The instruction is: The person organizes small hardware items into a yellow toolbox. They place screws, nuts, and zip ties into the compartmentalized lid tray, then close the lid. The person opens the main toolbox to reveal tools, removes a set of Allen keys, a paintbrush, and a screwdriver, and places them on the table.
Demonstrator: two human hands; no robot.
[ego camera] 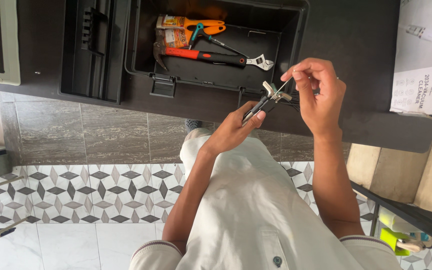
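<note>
Dark counter point(366, 45) runs across the top of the frame, carrying an open black toolbox point(296, 35) at upper centre. Just below the box's front edge, your left hand point(233, 127) is clenched round the dark handles of a small pair of pliers point(265, 102). Your right hand point(318, 92) pinches a thin wire point(283, 86) between fingertips, its end meeting the plier head. Inside the box lie a claw hammer point(201, 55), an adjustable wrench point(258, 61) and orange-handled snips point(191, 22).

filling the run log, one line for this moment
left hand: holds black-handled metal pliers | right hand: pinches thin wire
</note>
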